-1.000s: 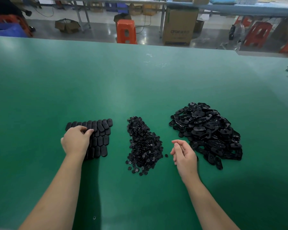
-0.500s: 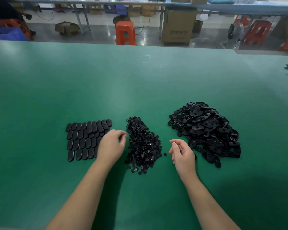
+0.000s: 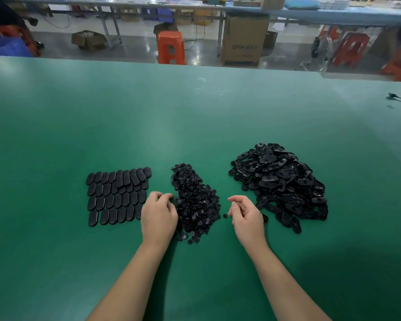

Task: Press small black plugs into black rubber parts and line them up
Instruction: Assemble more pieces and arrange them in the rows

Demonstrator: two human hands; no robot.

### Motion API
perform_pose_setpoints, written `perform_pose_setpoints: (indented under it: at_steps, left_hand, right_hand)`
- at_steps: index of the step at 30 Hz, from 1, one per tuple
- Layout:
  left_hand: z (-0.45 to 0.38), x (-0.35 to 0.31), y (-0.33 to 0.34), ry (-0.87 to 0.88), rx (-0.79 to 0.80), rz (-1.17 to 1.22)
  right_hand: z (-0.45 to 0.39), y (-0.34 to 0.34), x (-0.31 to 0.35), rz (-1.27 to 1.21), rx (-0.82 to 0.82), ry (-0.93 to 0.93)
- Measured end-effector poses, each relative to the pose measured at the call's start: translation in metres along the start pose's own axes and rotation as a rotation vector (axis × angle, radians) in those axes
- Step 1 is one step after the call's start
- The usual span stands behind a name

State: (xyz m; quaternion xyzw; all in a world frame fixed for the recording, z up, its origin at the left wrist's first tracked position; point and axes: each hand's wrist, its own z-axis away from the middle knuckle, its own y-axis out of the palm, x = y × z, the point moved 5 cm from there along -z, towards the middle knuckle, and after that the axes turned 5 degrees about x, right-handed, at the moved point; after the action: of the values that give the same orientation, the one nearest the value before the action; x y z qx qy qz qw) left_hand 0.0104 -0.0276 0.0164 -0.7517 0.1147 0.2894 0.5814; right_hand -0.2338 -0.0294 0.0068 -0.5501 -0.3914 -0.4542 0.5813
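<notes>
Now, table: green mat (image 3: 195,126); stool (image 3: 171,47) and box (image 3: 244,40) on the floor beyond.
Left hand (image 3: 159,216): fingers curled, tips at the plugs (image 3: 195,200); whether one is held, cannot tell.
Right hand (image 3: 247,216): fingers loosely curled, holding nothing.
Parts (image 3: 280,181): heap just right of right fingers.
Rows (image 3: 117,195): just left of left fingers.

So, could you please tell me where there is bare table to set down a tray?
Bare green table spreads beyond the lined-up rubber parts, plug pile and loose parts heap, and left of the rows. It is crowded in the middle, where the left hand and right hand work between the piles.
</notes>
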Motion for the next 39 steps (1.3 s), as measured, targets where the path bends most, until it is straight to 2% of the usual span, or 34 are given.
perform_pose_setpoints:
  at_steps: [6,8,11,13,27,30,33,36,39]
  left_hand:
    - [-0.002,0.003,-0.001,-0.016,-0.054,-0.033]
    - [-0.003,0.005,0.0,-0.03,-0.055,-0.023]
    - [-0.004,0.007,0.001,-0.039,-0.046,-0.021]
    - [-0.004,0.007,0.002,-0.038,-0.041,-0.02]
    - [-0.001,0.002,-0.002,0.005,-0.088,-0.129]
    - [-0.001,0.001,-0.003,0.032,-0.091,-0.096]
    - [0.002,-0.003,-0.005,0.097,-0.086,-0.077]
    - [0.003,-0.006,-0.006,0.138,-0.069,-0.021]
    - [0.005,-0.009,-0.008,0.175,-0.063,0.054]
  right_hand:
    - [-0.002,-0.011,0.008,0.069,0.173,0.036]
    - [-0.003,-0.028,0.009,0.216,0.148,0.008]
    - [-0.005,-0.059,0.01,0.566,0.052,-0.018]
    - [-0.006,-0.074,0.009,0.666,0.017,0.011]
    - [-0.007,-0.07,0.004,0.869,0.115,0.113]
    - [-0.006,-0.067,0.004,0.831,0.118,0.103]
    - [-0.005,-0.066,0.009,0.708,0.045,0.043]
    - [-0.005,-0.061,0.012,0.465,-0.01,-0.028]
    - [-0.006,-0.051,0.013,0.234,-0.019,-0.022]
